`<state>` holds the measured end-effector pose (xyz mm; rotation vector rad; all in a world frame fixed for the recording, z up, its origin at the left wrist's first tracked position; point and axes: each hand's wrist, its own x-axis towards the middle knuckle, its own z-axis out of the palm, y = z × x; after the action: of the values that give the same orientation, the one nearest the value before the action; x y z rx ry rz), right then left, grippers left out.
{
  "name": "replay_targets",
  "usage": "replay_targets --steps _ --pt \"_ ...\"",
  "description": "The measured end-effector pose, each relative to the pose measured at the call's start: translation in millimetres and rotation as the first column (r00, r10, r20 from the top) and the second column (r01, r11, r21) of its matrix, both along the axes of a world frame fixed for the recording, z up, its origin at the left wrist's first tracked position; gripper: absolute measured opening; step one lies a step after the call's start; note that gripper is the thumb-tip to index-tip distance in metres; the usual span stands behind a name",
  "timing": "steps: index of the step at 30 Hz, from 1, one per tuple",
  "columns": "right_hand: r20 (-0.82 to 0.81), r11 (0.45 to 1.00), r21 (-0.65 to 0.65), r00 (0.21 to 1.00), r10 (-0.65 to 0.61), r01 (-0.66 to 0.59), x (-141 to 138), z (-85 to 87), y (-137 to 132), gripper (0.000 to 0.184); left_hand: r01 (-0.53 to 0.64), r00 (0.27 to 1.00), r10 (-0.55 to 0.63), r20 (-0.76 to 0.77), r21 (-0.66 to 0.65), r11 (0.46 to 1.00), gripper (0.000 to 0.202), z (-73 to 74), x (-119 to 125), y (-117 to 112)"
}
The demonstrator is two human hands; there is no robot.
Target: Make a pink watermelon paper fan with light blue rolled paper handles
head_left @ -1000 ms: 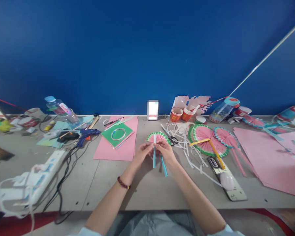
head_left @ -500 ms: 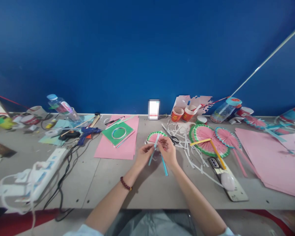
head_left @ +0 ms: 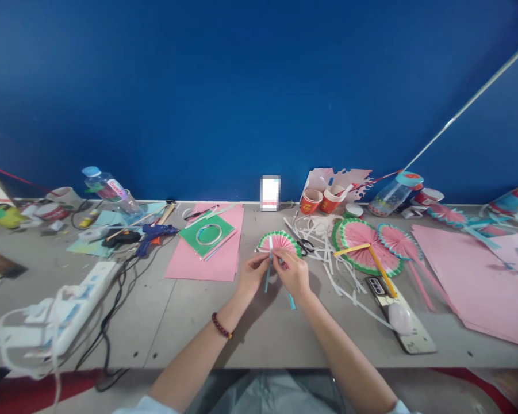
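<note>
A small pleated paper fan (head_left: pixel 278 241), pink with a green rim like a watermelon slice, is held up over the grey table (head_left: pixel 198 322) at the centre. My left hand (head_left: pixel 252 275) pinches its lower left side by one light blue stick (head_left: pixel 267 277). My right hand (head_left: pixel 294 273) is closed on the lower right side, and a second blue stick (head_left: pixel 291 300) pokes out below it. Both hands touch the fan at its base.
Two finished watermelon fans (head_left: pixel 364 244) lie to the right among white paper strips and scissors (head_left: pixel 304 246). Pink sheets (head_left: pixel 469 276) cover the far right. A phone on a ruler (head_left: pixel 396 313), red cups (head_left: pixel 319 201), a glue gun (head_left: pixel 153 236), a power strip (head_left: pixel 69 310) and a pink sheet with green card (head_left: pixel 207 241) are also there.
The fan has tilted slightly and the left blue stick swung from vertical to slanted and back near upright. Both hands stayed at the fan's base, shifting only a little.
</note>
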<state>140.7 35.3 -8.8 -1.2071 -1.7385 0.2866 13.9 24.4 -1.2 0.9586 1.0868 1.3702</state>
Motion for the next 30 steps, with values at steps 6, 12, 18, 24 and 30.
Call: replay_targets --steps 6,12,18,24,30 --pt "0.05 0.999 -0.033 0.999 -0.009 0.011 -0.1 -2.4 -2.6 0.024 0.004 1.0 -0.004 -0.008 -0.001 1.0 0.02 -2.9 -0.3 -0.1" --pt "0.062 0.999 0.007 0.998 -0.034 0.033 -2.6 -5.3 -4.9 0.023 -0.01 0.988 0.03 -0.15 0.133 0.991 0.015 -5.0 -0.4 -1.0" --pt "0.018 1.0 -0.004 1.0 0.005 -0.005 -2.8 -8.3 -6.0 0.024 -0.004 0.973 0.046 -0.227 0.183 0.983 0.013 3.5 1.4 -6.1" --pt "0.057 1.0 -0.006 0.998 0.002 -0.002 -2.8 -3.9 -5.8 0.024 0.02 0.977 0.016 -0.212 0.17 0.985 0.015 -1.4 0.9 -3.7" --pt "-0.047 0.999 -0.037 0.999 -0.025 0.023 -1.0 -2.9 -2.6 0.02 -0.005 0.991 0.018 -0.135 0.095 0.995 0.017 -2.3 3.5 -3.2"
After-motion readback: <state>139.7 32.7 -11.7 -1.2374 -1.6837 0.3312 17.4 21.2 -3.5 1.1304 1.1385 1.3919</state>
